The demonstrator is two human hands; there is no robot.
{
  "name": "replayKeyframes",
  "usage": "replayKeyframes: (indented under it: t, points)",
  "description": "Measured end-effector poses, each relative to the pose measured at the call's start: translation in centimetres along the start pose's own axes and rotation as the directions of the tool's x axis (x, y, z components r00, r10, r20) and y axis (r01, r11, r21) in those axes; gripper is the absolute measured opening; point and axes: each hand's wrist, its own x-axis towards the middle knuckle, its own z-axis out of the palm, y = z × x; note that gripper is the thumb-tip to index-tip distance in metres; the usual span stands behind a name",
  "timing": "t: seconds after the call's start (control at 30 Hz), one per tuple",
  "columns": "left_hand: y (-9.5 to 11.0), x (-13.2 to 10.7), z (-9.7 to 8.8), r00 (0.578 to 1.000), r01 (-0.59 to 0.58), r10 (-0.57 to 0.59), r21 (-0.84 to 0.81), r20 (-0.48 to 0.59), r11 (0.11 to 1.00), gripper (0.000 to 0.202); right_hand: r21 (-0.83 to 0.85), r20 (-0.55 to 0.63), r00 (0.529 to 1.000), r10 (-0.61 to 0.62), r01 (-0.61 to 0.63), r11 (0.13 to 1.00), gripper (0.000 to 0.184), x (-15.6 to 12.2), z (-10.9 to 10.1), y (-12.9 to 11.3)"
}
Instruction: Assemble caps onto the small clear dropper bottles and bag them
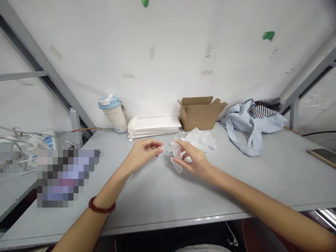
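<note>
My left hand point(144, 152) is above the middle of the table, thumb and forefinger pinched on a tiny white piece point(161, 148) too small to name. Just to its right, my right hand point(193, 157) grips a small frosted, translucent plastic piece point(176, 150) upright between thumb and fingers. Below that piece lies a similar clear one point(177, 166), with thin wire-like loops beside it. Behind my right hand spreads a pile of translucent pieces point(201, 139). Another faint clear piece point(129, 177) rests near my left wrist, partly hidden by it.
A stack of white padded envelopes point(154, 123), a blue-lidded tumbler point(114, 113) and an open cardboard box point(199, 115) line the wall. A light blue cloth bag point(246, 120) lies at back right, a phone point(322, 156) at the right edge. A blurred-out object point(68, 178) sits left.
</note>
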Motion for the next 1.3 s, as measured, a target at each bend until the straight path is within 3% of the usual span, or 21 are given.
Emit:
replayKeyframes:
  t: [0.2,0.37,0.57,0.7,0.93,1.07,1.17,1.23,1.3]
  points:
    - [0.2,-0.4,0.1,1.000,0.015,-0.014,-0.094,0.007,0.995,0.026,0.187,0.012,0.987,0.160,-0.159,0.969,0.036,0.2,0.5,-1.2]
    - [-0.3,-0.2,0.8,0.996,0.076,-0.066,-0.185,0.060,0.980,0.026,0.403,0.117,0.950,0.291,-0.313,0.860,0.034,0.4,0.2,-2.2]
    - [-0.9,-0.1,1.5,0.998,0.050,-0.030,-0.351,0.062,0.935,0.026,0.503,0.205,0.920,0.334,-0.391,0.771,0.026,0.4,0.3,-2.8]
    - [-0.6,-0.2,1.1,0.999,0.011,0.002,-0.312,0.040,0.950,0.025,0.505,0.220,0.909,0.353,-0.416,0.756,0.026,0.4,0.4,-2.8]
    - [0.1,-0.4,0.8,0.992,-0.044,0.064,-0.170,0.109,0.984,0.021,0.414,0.187,0.924,0.335,-0.383,0.826,0.025,0.4,0.4,-2.4]
    - [0.2,-0.4,0.9,0.994,-0.032,0.045,-0.122,0.102,0.992,0.020,0.225,0.099,0.983,0.153,-0.172,0.959,0.028,-0.2,0.8,-1.6]
    - [0.2,-0.5,1.1,0.989,-0.028,0.045,-0.124,0.138,0.992,0.019,0.102,0.074,0.997,0.027,-0.034,0.994,0.029,-0.4,0.9,-1.4]
    - [0.1,-0.6,1.3,0.988,-0.039,0.061,-0.147,0.145,0.988,0.018,0.133,0.081,0.993,0.087,-0.098,0.986,0.027,-0.4,0.7,-1.6]
    - [-0.1,-0.5,1.4,0.984,-0.070,0.097,-0.179,0.146,0.981,0.017,0.256,0.133,0.966,0.222,-0.250,0.934,0.024,-0.1,0.5,-2.0]
